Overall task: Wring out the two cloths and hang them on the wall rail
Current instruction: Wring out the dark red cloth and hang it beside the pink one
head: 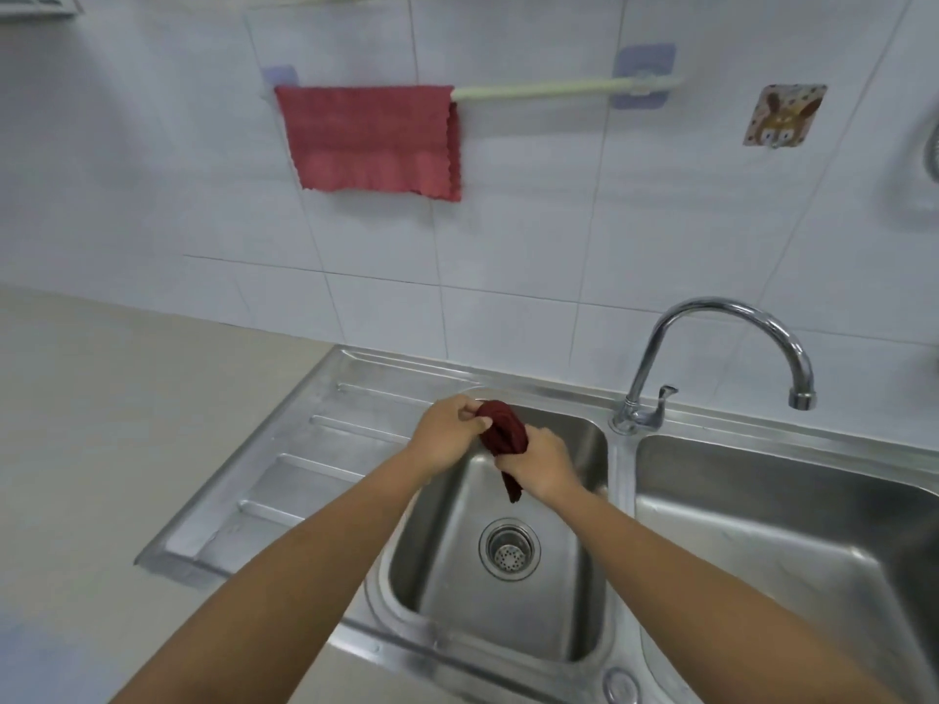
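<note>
I have both hands closed on the dark red cloth (pixel 504 431), which is twisted into a tight rope above the left basin (pixel 447 541) of the steel sink: my left hand (pixel 447 433) grips the upper end, my right hand (pixel 539 462) grips lower down, and a short tail hangs free below the right hand, over the drain (pixel 509 549). The other cloth, the lighter red cloth (pixel 373 139), already hangs folded over the left part of the wall rail (pixel 559 88), so by my reading 1 of the 2 cloths is done and this one is mid-wring. I can see no water falling from it (too fine to tell at this size). The risks I judge from here: easing the twist too early would leave it wet enough to drip down the tiles; carrying it up could trail drops across the drainboard (pixel 284 480) and the bench (pixel 101 424); and hanging it crowded against the first cloth, or off-centre, could let a heavy wet end drag it off the bare right stretch of the rail.
</note>
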